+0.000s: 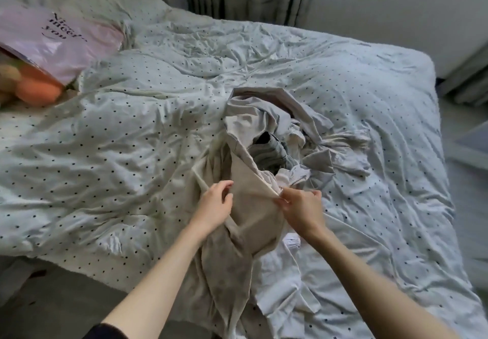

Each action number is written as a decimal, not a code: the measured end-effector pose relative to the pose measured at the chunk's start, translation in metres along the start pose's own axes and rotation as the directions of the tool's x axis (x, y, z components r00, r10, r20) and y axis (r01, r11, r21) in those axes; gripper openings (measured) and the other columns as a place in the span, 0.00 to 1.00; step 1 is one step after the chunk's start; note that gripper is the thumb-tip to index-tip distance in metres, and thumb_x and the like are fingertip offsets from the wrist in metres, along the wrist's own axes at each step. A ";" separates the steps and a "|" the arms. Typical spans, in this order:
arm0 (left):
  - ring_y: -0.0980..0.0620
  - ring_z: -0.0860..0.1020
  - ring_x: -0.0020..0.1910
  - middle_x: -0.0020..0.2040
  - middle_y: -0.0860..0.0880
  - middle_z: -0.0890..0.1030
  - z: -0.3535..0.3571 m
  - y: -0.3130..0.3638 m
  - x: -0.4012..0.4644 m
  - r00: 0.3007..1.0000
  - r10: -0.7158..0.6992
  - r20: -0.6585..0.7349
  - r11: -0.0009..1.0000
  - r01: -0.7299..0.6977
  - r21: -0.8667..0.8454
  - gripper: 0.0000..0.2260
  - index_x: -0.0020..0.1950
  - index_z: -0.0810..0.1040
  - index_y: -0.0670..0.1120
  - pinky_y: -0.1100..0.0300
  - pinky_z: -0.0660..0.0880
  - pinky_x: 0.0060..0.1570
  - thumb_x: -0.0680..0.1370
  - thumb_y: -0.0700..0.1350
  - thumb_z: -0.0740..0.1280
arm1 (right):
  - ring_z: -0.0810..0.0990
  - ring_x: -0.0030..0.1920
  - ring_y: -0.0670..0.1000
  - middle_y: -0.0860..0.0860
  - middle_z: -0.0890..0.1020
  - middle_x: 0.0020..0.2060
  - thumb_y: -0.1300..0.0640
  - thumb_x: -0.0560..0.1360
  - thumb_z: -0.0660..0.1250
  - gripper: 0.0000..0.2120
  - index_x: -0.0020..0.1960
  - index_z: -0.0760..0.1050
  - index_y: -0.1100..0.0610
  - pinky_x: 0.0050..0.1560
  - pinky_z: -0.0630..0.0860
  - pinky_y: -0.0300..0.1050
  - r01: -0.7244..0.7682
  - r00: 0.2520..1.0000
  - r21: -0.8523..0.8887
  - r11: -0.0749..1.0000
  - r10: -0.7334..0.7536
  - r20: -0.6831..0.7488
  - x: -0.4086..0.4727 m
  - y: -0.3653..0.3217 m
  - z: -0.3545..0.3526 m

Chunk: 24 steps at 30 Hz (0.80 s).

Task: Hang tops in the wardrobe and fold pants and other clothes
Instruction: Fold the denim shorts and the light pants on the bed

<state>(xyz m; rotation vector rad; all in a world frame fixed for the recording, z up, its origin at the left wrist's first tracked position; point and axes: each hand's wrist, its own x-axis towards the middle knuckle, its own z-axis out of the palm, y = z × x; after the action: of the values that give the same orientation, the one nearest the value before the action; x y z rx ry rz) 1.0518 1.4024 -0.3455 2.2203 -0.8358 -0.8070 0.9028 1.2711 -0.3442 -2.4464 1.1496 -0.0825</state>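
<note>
Beige garment pinched by left hand and right hand — clothes pile at twelve o'clock, on dotted duvet

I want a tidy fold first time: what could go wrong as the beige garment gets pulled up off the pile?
The beige garment, gripped by the left hand and right hand, runs under the clothes pile, so lifting may drag pieces along. Its lower end hangs over the bed edge and could brush the floor.
</note>
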 end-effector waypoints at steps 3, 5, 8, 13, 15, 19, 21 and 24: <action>0.48 0.70 0.66 0.67 0.44 0.71 0.020 0.021 0.011 0.993 0.095 0.068 0.993 -0.099 0.056 0.18 0.70 0.68 0.42 0.67 0.59 0.61 0.79 0.40 0.60 | 0.79 0.47 0.54 0.52 0.84 0.42 0.49 0.75 0.67 0.09 0.45 0.82 0.52 0.57 0.62 0.47 -0.117 0.993 -0.007 0.993 0.117 0.001 -0.024 0.024 -0.014; 0.47 0.67 0.69 0.69 0.42 0.68 0.041 0.039 0.014 0.969 0.188 0.160 0.976 -0.203 0.081 0.20 0.71 0.66 0.40 0.65 0.56 0.65 0.79 0.38 0.60 | 0.80 0.47 0.54 0.52 0.84 0.43 0.49 0.74 0.68 0.08 0.46 0.83 0.52 0.56 0.65 0.47 -0.230 0.972 -0.024 0.973 0.229 -0.047 -0.046 0.048 -0.025; 0.46 0.62 0.72 0.71 0.42 0.65 0.063 0.052 0.011 0.935 0.246 0.254 0.952 -0.283 0.120 0.22 0.72 0.64 0.41 0.61 0.54 0.70 0.79 0.38 0.61 | 0.81 0.46 0.55 0.52 0.85 0.42 0.49 0.74 0.67 0.09 0.45 0.83 0.53 0.53 0.67 0.47 -0.331 0.938 -0.036 0.943 0.324 -0.126 -0.070 0.075 -0.038; 0.47 0.63 0.71 0.71 0.42 0.65 0.079 0.061 0.004 0.895 0.304 0.326 0.925 -0.360 0.125 0.21 0.72 0.65 0.41 0.61 0.54 0.70 0.78 0.37 0.61 | 0.79 0.52 0.55 0.53 0.83 0.47 0.49 0.77 0.63 0.09 0.47 0.81 0.52 0.56 0.66 0.48 -0.552 0.834 -0.129 0.824 0.542 -0.105 -0.097 0.116 -0.055; 0.47 0.63 0.72 0.71 0.42 0.65 0.081 0.066 0.007 0.893 0.320 0.316 0.917 -0.375 0.133 0.21 0.72 0.65 0.40 0.60 0.55 0.71 0.78 0.37 0.61 | 0.78 0.53 0.54 0.51 0.82 0.48 0.50 0.77 0.63 0.08 0.46 0.80 0.51 0.57 0.65 0.49 -0.590 0.807 -0.139 0.796 0.587 -0.062 -0.105 0.125 -0.058; 0.47 0.60 0.73 0.74 0.43 0.62 0.091 0.087 0.010 0.864 0.365 0.348 0.882 -0.440 0.169 0.22 0.73 0.63 0.43 0.57 0.54 0.72 0.79 0.39 0.60 | 0.79 0.44 0.52 0.51 0.82 0.38 0.48 0.76 0.64 0.13 0.39 0.80 0.53 0.45 0.67 0.46 -0.517 0.832 -0.041 0.855 0.513 0.209 -0.109 0.132 -0.061; 0.47 0.59 0.74 0.75 0.44 0.60 0.098 0.096 0.010 0.838 0.387 0.385 0.862 -0.477 0.171 0.23 0.74 0.62 0.46 0.57 0.54 0.72 0.79 0.39 0.60 | 0.77 0.35 0.52 0.52 0.78 0.29 0.42 0.77 0.61 0.23 0.32 0.76 0.57 0.39 0.67 0.44 -0.508 0.835 0.049 0.860 0.477 0.275 -0.101 0.129 -0.063; 0.47 0.59 0.73 0.75 0.44 0.60 0.103 0.096 0.011 0.824 0.404 0.397 0.846 -0.502 0.182 0.23 0.74 0.63 0.46 0.58 0.54 0.72 0.79 0.38 0.60 | 0.80 0.43 0.56 0.53 0.82 0.36 0.44 0.79 0.58 0.21 0.38 0.79 0.58 0.45 0.74 0.47 -0.487 0.871 0.183 0.854 0.458 0.179 -0.069 0.120 -0.065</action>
<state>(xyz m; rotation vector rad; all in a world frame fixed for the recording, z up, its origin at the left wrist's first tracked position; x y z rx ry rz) 0.9518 1.3025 -0.3436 1.9893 -1.6772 -0.8872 0.7561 1.2318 -0.3256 -1.8837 1.5567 0.0914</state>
